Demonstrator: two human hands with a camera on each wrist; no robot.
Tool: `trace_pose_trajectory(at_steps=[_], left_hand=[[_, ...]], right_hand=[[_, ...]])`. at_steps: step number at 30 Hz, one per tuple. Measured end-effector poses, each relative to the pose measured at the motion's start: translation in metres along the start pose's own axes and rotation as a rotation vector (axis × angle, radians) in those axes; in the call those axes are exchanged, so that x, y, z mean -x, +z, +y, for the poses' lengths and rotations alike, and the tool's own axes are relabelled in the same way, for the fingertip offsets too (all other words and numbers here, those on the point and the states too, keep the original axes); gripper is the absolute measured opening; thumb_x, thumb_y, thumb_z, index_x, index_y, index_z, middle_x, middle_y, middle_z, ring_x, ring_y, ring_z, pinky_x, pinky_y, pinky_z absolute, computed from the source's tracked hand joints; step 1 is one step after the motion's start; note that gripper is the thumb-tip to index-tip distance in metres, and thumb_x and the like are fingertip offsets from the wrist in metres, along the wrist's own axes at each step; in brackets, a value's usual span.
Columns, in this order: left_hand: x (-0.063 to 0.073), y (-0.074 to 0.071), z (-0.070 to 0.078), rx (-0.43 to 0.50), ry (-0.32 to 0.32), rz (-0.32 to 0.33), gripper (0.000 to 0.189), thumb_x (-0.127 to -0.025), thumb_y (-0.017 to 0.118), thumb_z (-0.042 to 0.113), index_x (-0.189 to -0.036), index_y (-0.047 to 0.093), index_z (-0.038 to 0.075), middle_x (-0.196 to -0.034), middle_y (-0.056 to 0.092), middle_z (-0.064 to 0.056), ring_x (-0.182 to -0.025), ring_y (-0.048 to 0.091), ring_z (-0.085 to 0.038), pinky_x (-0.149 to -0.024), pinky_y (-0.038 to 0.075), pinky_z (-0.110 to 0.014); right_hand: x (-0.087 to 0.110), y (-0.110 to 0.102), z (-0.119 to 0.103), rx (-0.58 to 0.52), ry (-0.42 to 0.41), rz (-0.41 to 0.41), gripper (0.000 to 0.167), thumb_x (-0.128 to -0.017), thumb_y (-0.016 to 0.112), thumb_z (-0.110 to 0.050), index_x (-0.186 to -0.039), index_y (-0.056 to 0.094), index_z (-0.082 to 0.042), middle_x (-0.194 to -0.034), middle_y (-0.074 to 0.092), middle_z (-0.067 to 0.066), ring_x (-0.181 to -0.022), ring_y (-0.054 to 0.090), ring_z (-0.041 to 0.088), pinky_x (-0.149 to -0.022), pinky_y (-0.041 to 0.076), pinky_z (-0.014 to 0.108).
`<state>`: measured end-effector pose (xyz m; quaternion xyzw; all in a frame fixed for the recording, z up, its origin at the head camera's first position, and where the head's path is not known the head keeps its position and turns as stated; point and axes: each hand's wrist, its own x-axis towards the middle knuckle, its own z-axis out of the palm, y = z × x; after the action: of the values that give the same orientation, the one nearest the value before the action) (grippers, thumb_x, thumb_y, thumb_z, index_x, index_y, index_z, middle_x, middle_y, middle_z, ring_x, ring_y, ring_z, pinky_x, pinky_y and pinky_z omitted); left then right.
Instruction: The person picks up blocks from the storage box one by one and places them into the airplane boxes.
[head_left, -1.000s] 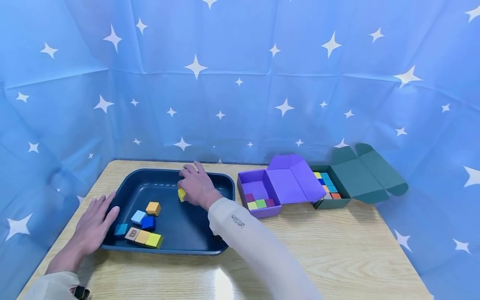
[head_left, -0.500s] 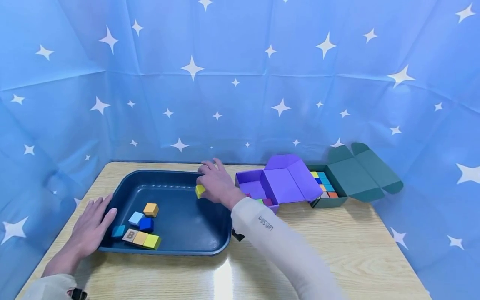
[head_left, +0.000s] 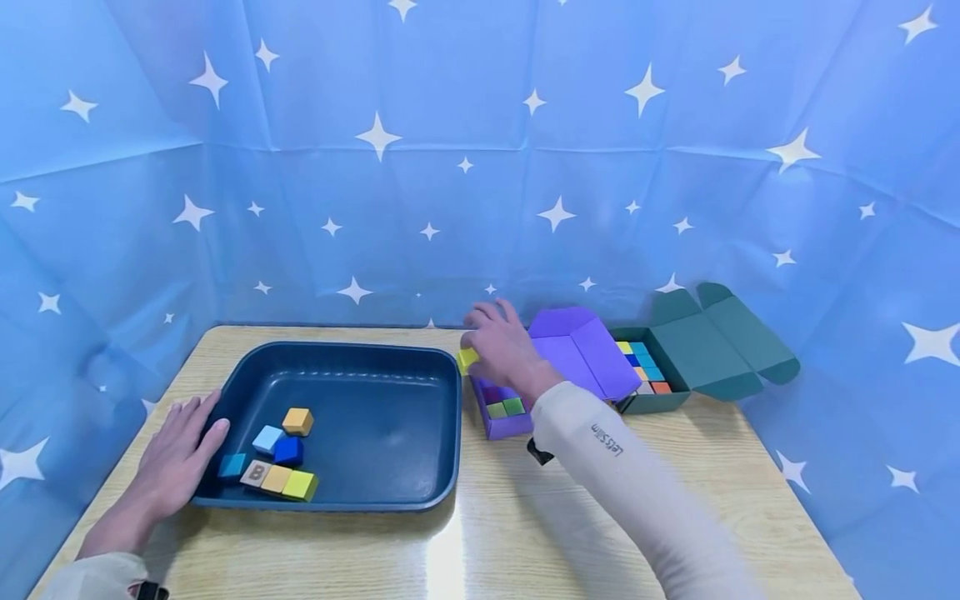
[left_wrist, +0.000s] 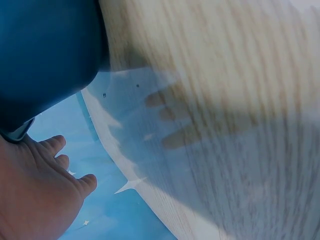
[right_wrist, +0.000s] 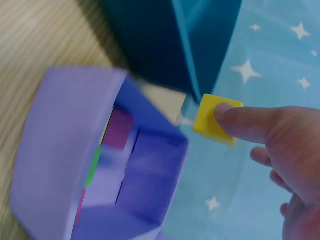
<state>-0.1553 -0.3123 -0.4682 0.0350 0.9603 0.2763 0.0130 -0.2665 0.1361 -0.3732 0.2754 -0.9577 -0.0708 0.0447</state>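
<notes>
Between thumb and fingers my right hand (head_left: 501, 346) pinches a yellow cube (right_wrist: 212, 120), held in the air over the left back edge of the purple box (head_left: 510, 427). Inside that box lie a green cube (head_left: 513, 407), a yellow-green one (head_left: 497, 410) and a dark red one (right_wrist: 118, 129); my wrist hides part of it. My left hand (head_left: 176, 454) rests against the left rim of the dark blue tray (head_left: 390, 504), fingers extended. In the tray's left part sit an orange cube (head_left: 297, 422), a light blue one (head_left: 267, 439), a dark blue one (head_left: 288, 451) and several others.
Right of the purple box stands a dark green box (head_left: 660, 404), its lid (head_left: 708, 354) folded open, with several coloured cubes inside. The purple lid (head_left: 588, 358) lies open toward it. A starry blue curtain (head_left: 450, 192) hangs behind the wooden table (head_left: 360, 554).
My right hand has carried the yellow cube rightward, from above the tray to the purple box. The left hand keeps its place at the tray rim.
</notes>
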Motion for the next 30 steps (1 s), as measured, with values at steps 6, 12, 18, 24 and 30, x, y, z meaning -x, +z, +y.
trace_pose_trajectory(at_steps=[6, 12, 18, 24, 30], left_hand=[[0.0, 0.0, -0.001, -0.004, 0.0, 0.007, 0.066, -0.106, 0.027, 0.044, -0.158, 0.001, 0.012, -0.155, 0.002, -0.039, -0.143, -0.013, -0.056, -0.105, -0.003, -0.079], [0.0, 0.001, -0.001, -0.001, 0.0, 0.006, 0.067, -0.105, 0.027, 0.044, -0.158, 0.002, 0.011, -0.155, 0.002, -0.039, -0.143, -0.014, -0.056, -0.106, -0.004, -0.079], [-0.001, 0.001, -0.001, 0.0, 0.006, 0.011, 0.066, -0.106, 0.027, 0.044, -0.158, 0.002, 0.011, -0.155, 0.003, -0.04, -0.143, -0.013, -0.056, -0.105, -0.004, -0.079], [-0.001, 0.001, -0.003, 0.007, 0.006, 0.003, 0.066, -0.106, 0.027, 0.044, -0.158, 0.002, 0.011, -0.155, 0.002, -0.04, -0.143, -0.014, -0.055, -0.106, -0.006, -0.079], [-0.001, 0.001, -0.004, 0.01, 0.005, 0.002, 0.066, -0.106, 0.027, 0.044, -0.158, 0.001, 0.011, -0.155, 0.002, -0.039, -0.144, -0.015, -0.054, -0.107, -0.006, -0.078]], right_hand=[[0.012, 0.005, 0.022, 0.013, 0.038, -0.027, 0.034, -0.081, 0.077, -0.04, -0.112, 0.074, -0.026, -0.136, 0.056, 0.001, -0.14, 0.036, 0.027, -0.121, 0.014, 0.052], [0.023, 0.016, 0.033, 0.065, 0.041, -0.066, 0.033, -0.082, 0.076, -0.039, -0.111, 0.074, -0.023, -0.131, 0.06, 0.003, -0.132, 0.044, 0.027, -0.12, 0.02, 0.052], [0.03, 0.028, 0.036, 0.1, 0.016, -0.094, 0.032, -0.082, 0.076, -0.04, -0.108, 0.075, -0.023, -0.129, 0.061, 0.001, -0.132, 0.045, 0.026, -0.12, 0.021, 0.052], [0.032, 0.039, 0.035, 0.118, -0.013, -0.121, 0.031, -0.082, 0.076, -0.039, -0.109, 0.074, -0.025, -0.129, 0.062, 0.001, -0.134, 0.045, 0.026, -0.122, 0.018, 0.052], [0.033, 0.045, 0.033, 0.11, -0.027, -0.154, 0.03, -0.081, 0.077, -0.039, -0.108, 0.075, -0.027, -0.128, 0.062, 0.001, -0.134, 0.044, 0.027, -0.122, 0.016, 0.054]])
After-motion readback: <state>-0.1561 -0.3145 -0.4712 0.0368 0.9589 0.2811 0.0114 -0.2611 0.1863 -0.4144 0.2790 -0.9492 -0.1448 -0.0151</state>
